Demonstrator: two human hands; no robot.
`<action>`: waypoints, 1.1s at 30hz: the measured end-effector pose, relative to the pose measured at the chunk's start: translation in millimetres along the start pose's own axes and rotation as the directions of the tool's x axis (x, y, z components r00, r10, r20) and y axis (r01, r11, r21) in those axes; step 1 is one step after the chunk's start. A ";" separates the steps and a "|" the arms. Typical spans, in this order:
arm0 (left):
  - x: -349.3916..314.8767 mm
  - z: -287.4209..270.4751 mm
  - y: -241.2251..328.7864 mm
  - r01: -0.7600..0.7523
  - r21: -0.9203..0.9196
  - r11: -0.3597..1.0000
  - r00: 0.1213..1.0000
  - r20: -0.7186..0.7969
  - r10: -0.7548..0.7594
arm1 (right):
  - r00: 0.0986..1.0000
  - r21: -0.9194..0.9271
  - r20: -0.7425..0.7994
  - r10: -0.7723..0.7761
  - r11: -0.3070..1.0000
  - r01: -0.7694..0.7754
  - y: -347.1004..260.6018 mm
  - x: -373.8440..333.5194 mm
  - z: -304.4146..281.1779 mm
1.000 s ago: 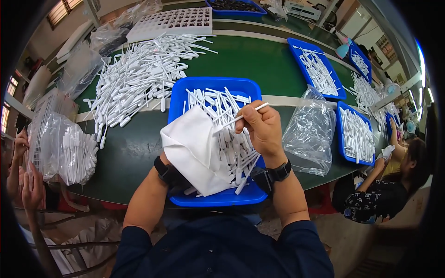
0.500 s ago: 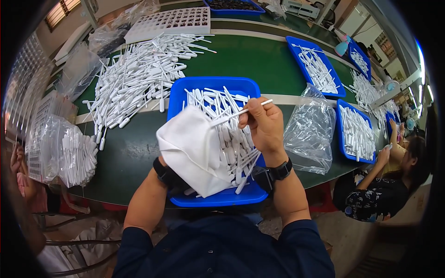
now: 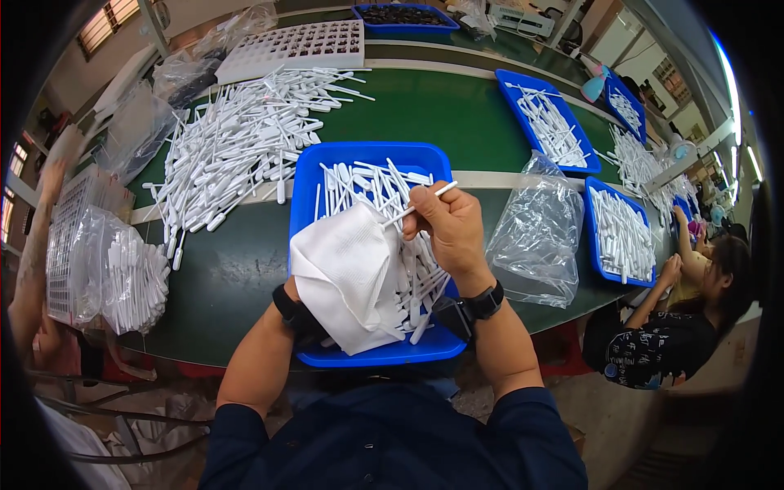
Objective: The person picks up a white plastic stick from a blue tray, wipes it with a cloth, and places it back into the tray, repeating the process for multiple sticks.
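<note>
My right hand (image 3: pixel 452 224) pinches the thin end of a slim white plastic stick (image 3: pixel 399 217) between thumb and fingers. The stick's other end runs into a white cloth (image 3: pixel 343 265). That cloth drapes over my left hand (image 3: pixel 291 289), hiding its fingers, and is held up by it. Both hands are above a blue tray (image 3: pixel 306 171) heaped with similar white sticks (image 3: pixel 367 184), each with a thin stem and a thicker, paddle-like end. Black bands circle both my wrists.
A loose pile of white sticks (image 3: pixel 237 139) lies at left, behind a bagged bundle (image 3: pixel 135 278). A clear plastic bag (image 3: pixel 535 237) rests right of my tray, beside another filled blue tray (image 3: pixel 594 237). A co-worker (image 3: pixel 670 318) sits at right; another person's arm (image 3: pixel 33 245) is at far left.
The right hand with the stick has come slightly down and left. The cloth has shifted and folded differently, lower over the tray. At far left, a person's arm has risen.
</note>
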State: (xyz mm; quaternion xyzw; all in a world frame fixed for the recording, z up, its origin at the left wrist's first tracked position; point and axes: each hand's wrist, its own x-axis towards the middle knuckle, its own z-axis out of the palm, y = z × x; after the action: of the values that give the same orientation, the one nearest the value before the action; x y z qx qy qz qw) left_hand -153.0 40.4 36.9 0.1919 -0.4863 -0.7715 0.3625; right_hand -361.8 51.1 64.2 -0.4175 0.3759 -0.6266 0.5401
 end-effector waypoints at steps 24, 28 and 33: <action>1.3 9.3 11.1 0.003 0.114 0.994 0.996 -0.091 0.008 | 0.994 -0.097 0.103 -0.048 0.994 0.058 -7.2 -6.5 4.2; 0.0 -6.4 7.7 -0.001 0.238 0.971 0.999 -0.039 0.010 | 0.993 -0.108 0.110 -0.031 0.993 0.043 -6.7 -8.0 4.2; 1.9 -3.9 10.9 -0.066 0.488 0.870 0.997 -0.002 0.077 | 0.990 -0.075 0.135 -0.043 0.996 0.054 -5.4 -5.8 1.3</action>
State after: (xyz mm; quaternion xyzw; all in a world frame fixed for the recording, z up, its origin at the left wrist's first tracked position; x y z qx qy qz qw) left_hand -147.6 33.7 45.0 0.2673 -0.6680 -0.6079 0.3359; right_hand -362.1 57.5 69.0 -0.4883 0.3529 -0.5950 0.5319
